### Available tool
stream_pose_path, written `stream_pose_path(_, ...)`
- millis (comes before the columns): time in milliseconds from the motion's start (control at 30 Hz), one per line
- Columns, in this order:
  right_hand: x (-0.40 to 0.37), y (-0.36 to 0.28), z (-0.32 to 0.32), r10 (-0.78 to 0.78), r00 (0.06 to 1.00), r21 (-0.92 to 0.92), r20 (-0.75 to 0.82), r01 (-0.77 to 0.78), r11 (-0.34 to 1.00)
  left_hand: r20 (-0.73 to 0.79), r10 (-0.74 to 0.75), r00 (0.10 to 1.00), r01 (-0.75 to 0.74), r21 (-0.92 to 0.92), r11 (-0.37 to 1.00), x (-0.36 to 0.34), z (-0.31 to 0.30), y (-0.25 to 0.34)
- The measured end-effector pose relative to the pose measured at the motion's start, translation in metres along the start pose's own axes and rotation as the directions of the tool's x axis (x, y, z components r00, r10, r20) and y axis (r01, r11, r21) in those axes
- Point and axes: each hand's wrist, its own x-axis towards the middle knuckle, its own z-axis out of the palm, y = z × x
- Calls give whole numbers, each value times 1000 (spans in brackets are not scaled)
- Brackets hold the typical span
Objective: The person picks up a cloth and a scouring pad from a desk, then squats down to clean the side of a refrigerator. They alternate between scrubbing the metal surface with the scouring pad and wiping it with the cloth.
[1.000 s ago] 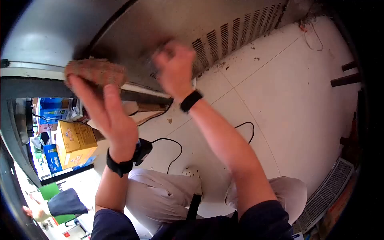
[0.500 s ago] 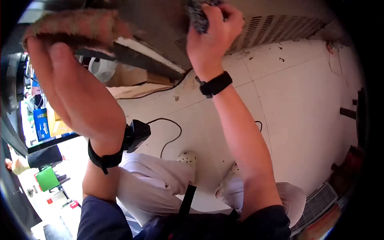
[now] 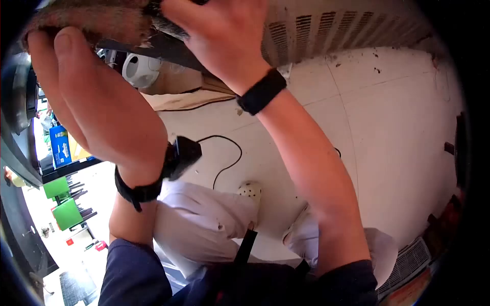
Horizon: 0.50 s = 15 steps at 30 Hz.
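A worn, brownish-pink cloth [image 3: 102, 23] lies under the fingers of my left hand [image 3: 92, 97] at the upper left, and the hand is closed on it. My right hand [image 3: 224, 38] is at the top centre, close to the cloth's right end. Its fingers curl round a dark, rough scrubbing pad [image 3: 167, 26], of which only a part shows. Both hands are up against a dark metal appliance [image 3: 278, 41] with a slotted panel. Black straps circle both wrists, and the left one carries a small black device.
Beneath the appliance stand a white round object [image 3: 140, 70] and cardboard [image 3: 178, 81]. A black cable [image 3: 240, 148] runs over the pale floor [image 3: 398, 127]. Green chairs [image 3: 66, 213] and a blue box [image 3: 61, 148] are at the left, a grey vented panel [image 3: 408, 262] at the lower right.
My right hand has moved left and up with the dark pad, towards the cloth. The left hand has shifted slightly with the cloth, and the view has tilted a little.
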Motion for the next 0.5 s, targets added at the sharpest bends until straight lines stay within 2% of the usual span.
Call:
stream_pose_path(33, -5, -1, 0, -11, 1000, -15, -1, 11, 1000, 4, 1, 1000, -1, -4, 1000, -1, 0, 0)
stream_pose_path(67, -8, 1, 0, -34, 999, -34, -7, 34, 999, -8, 64, 998, -63, 63, 996, -1, 0, -2)
stream_pose_path(100, -28, 4, -4, 39, 996, -42, 80, -36, 998, -24, 132, 991, -128, 127, 984, 0, 2, -7)
stream_pose_path(133, -57, 8, -11, 109, 981, -54, 160, -102, 993, -132, 201, 971, -183, 137, 974, -1, 10, -17)
stream_pose_path(167, -77, 13, -13, 160, 962, -82, 220, -146, 986, -149, 214, 965, -196, 131, 972, 2, 12, -15)
stream_pose_path(233, -74, 13, -14, 115, 977, -105, 177, -98, 990, -132, 144, 981, -141, 32, 990, -2, 10, -12)
stream_pose_path(267, -56, 10, -10, 116, 978, -97, 176, -100, 990, -61, 54, 997, -59, -85, 995, -2, 5, -3)
stream_pose_path(333, -11, 0, -7, -3, 999, -9, 36, 4, 1000, -25, 70, 997, -72, -131, 989, 0, 0, -5)
stream_pose_path(367, -11, -1, -5, 21, 999, -4, 41, -21, 1000, 0, 94, 996, -92, -186, 978, 2, -3, -8)
stream_pose_path(400, -10, -1, -3, 9, 999, -12, 31, -8, 1000, -87, 140, 986, -143, -40, 989, 1, -1, -15)
stream_pose_path(433, -7, -1, -3, -19, 1000, -25, 18, 19, 1000, -80, 138, 987, -141, -41, 989, -3, 0, -13)
stream_pose_path(500, -59, 4, -13, 151, 974, -22, 171, -149, 989, -96, -15, 995, -2, -177, 984, 2, 12, -1)
